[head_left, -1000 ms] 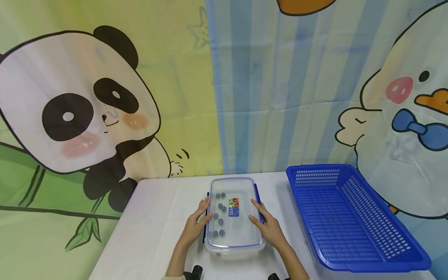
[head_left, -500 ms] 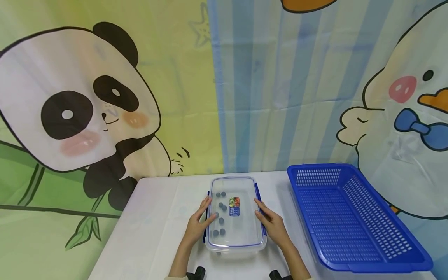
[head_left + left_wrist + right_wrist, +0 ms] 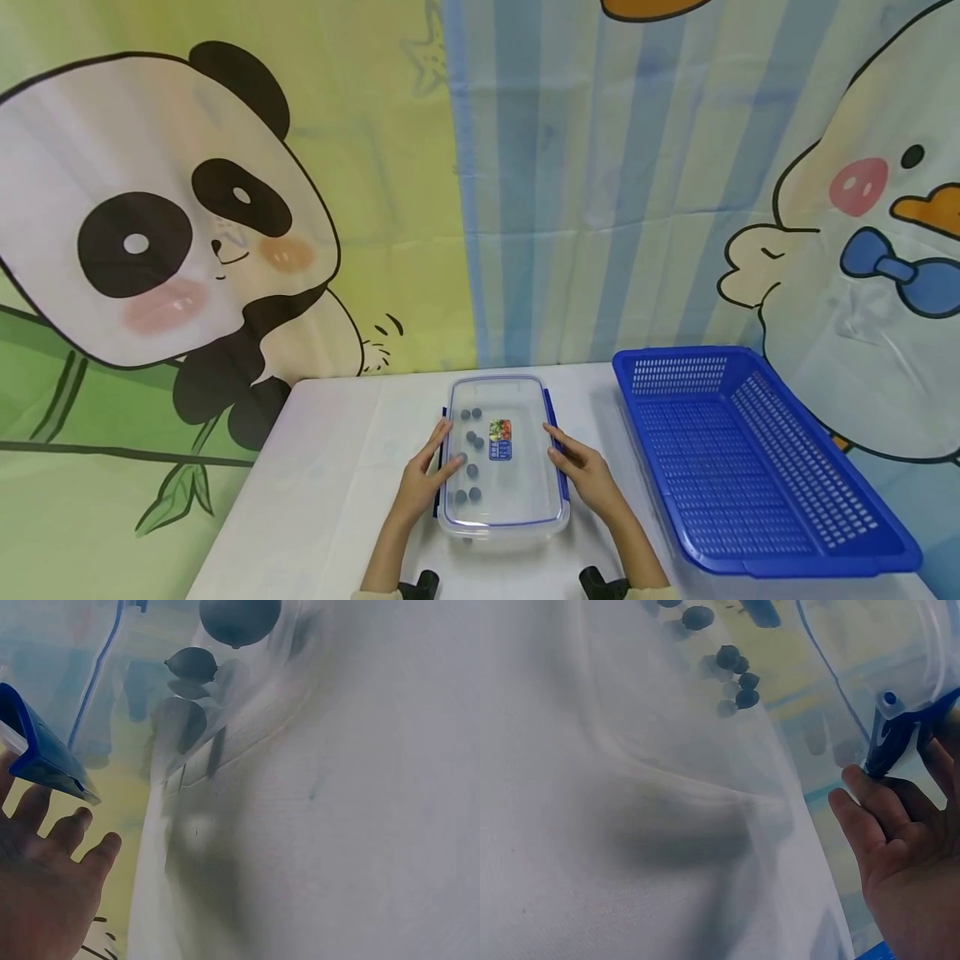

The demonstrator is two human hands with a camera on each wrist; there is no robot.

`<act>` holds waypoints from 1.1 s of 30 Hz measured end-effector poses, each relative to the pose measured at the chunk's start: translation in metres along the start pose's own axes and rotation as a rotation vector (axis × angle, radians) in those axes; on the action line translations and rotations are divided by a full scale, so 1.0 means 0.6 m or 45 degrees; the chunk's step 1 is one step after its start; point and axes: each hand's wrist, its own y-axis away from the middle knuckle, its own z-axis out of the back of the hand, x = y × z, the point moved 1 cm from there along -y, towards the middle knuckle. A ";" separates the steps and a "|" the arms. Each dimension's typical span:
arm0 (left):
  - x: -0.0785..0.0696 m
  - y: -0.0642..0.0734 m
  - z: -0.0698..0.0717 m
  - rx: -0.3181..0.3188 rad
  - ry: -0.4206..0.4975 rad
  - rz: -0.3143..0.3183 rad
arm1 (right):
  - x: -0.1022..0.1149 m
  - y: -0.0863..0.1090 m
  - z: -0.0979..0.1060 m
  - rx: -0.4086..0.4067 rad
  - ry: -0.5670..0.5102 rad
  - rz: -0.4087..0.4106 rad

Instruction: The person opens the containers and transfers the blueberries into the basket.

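Note:
A clear plastic food container (image 3: 521, 496) with a blue-sealed lid sits on the table, a small fruit-printed label (image 3: 500, 440) on top. Several dark blue-grey balls (image 3: 475, 494) with small tips, much like blueberries, show through its left half. My left hand (image 3: 422, 482) rests at the left side, thumb over the lid's edge. Its spread fingertips lie close to a blue side clip (image 3: 49, 754) in the left wrist view. At the opposite side is my right hand (image 3: 591, 479), fingers fairly straight. Fingertips of it touch the right blue clip (image 3: 891, 742), which angles outward.
A large blue plastic basket (image 3: 772, 500) with slatted walls stands to the right of the container. The white table (image 3: 337, 500) ends at a curtain (image 3: 540, 208) printed with cartoon animals. Black wrist straps (image 3: 420, 586) show near the bottom.
My right hand has shifted slightly rightward, its thumb drawing back toward the lid's edge. The left thumb has moved a little farther over the lid. The container stays in place.

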 end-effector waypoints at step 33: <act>-0.014 -0.001 0.011 0.043 -0.092 0.082 | 0.014 -0.005 0.008 0.127 0.100 -0.017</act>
